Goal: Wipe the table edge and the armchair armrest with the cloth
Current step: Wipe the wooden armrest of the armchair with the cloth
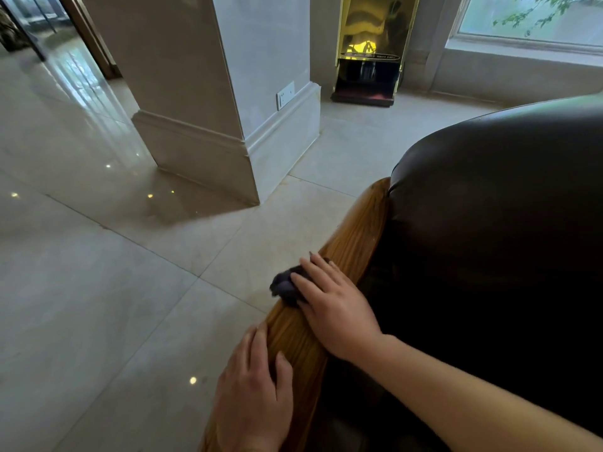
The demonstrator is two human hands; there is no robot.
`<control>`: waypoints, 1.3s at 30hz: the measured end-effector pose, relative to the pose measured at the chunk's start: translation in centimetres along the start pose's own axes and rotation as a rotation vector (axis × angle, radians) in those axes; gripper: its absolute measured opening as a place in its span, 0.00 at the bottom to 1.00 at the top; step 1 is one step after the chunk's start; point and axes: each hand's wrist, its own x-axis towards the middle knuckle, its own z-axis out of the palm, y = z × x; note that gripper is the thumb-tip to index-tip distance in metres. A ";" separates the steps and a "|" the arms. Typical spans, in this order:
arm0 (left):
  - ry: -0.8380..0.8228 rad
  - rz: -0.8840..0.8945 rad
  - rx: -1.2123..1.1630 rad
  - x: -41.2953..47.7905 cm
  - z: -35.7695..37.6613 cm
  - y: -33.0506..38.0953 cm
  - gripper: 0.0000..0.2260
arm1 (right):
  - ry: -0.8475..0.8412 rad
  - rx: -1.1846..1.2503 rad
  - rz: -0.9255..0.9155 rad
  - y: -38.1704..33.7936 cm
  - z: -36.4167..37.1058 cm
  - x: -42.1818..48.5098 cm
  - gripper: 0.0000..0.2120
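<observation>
Wooden armrest (346, 243) edge: right hand (336, 309) presses cloth (284, 286).

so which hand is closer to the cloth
Right. The right hand presses the cloth with flat fingers; the left hand rests on the armrest nearer the camera, apart from the cloth.

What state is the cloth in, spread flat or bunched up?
Bunched: the cloth shows as a dark wad under the right hand on the armrest.

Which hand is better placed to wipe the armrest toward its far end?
Right. The right hand presses the cloth on the armrest; the left hand rests nearer the camera, without cloth.
</observation>
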 end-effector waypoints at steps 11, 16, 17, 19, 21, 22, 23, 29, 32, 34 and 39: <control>-0.021 -0.002 0.135 -0.1 0.4 0.1 0.28 | 0.014 -0.164 0.474 8.3 -1.9 7.7 0.27; -0.012 -0.012 0.125 -0.2 0.7 -0.2 0.27 | 0.065 -0.032 0.152 2.8 -0.5 1.0 0.24; -0.013 -0.014 0.121 -0.2 0.6 -0.2 0.27 | 0.053 -0.002 0.061 2.3 -0.3 -0.5 0.22; -0.017 -0.015 0.109 -0.2 0.6 -0.2 0.27 | 0.027 -0.001 -0.120 3.5 -0.8 -0.7 0.19; -0.028 -0.015 0.105 -0.1 0.5 -0.1 0.28 | 0.072 -0.046 -0.108 5.7 -1.6 2.0 0.16; -0.029 -0.015 0.101 -0.1 0.5 -0.1 0.28 | 0.106 -0.046 -0.004 6.8 -2.1 3.9 0.14; -0.029 -0.016 0.100 -0.1 0.5 -0.1 0.29 | 0.132 -0.038 0.127 8.0 -2.9 6.0 0.13; -0.051 -0.023 0.109 0.0 0.5 0.0 0.29 | -0.105 -0.225 0.337 11.2 -3.4 11.2 0.21; -0.028 -0.017 0.081 0.1 0.5 0.1 0.27 | 0.020 -0.182 0.220 7.4 -1.6 8.0 0.19; -0.008 -0.008 0.074 0.1 0.6 -0.1 0.27 | 0.081 -0.115 0.199 4.9 -1.1 5.5 0.19; 0.022 -0.018 -0.009 -0.1 0.6 -0.3 0.29 | 0.044 -0.001 0.183 -0.7 0.4 0.8 0.22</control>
